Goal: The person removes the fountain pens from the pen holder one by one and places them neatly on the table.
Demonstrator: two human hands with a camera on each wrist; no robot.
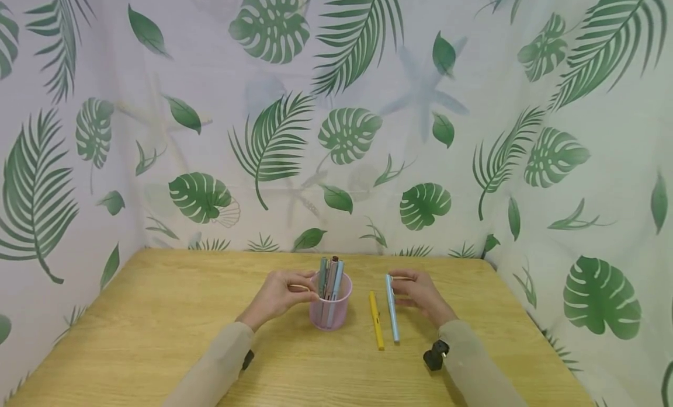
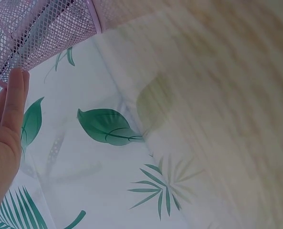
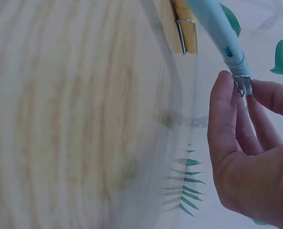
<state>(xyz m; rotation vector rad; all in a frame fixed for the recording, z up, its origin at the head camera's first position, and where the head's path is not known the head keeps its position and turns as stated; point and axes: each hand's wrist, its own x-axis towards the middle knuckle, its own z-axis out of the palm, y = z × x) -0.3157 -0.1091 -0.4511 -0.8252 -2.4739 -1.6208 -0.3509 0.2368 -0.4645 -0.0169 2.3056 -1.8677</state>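
Your right hand (image 1: 417, 294) pinches the blue pen (image 1: 391, 308) at its far, clipped end, where it lies on the table (image 1: 158, 313) just beside the yellow pen (image 1: 375, 320). At nine o'clock, your left hand (image 1: 278, 295) grips the pink mesh cup (image 1: 330, 313) of pens, steadying it. Bare tabletop lies open toward you; the leaf-print curtain (image 1: 336, 132) closes twelve o'clock.

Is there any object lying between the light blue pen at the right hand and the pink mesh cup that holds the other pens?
Yes. The yellow pen lies on the table between the light blue pen and the pink mesh cup, parallel to the blue one. The right hand pinches the blue pen's far end; the left hand holds the cup.
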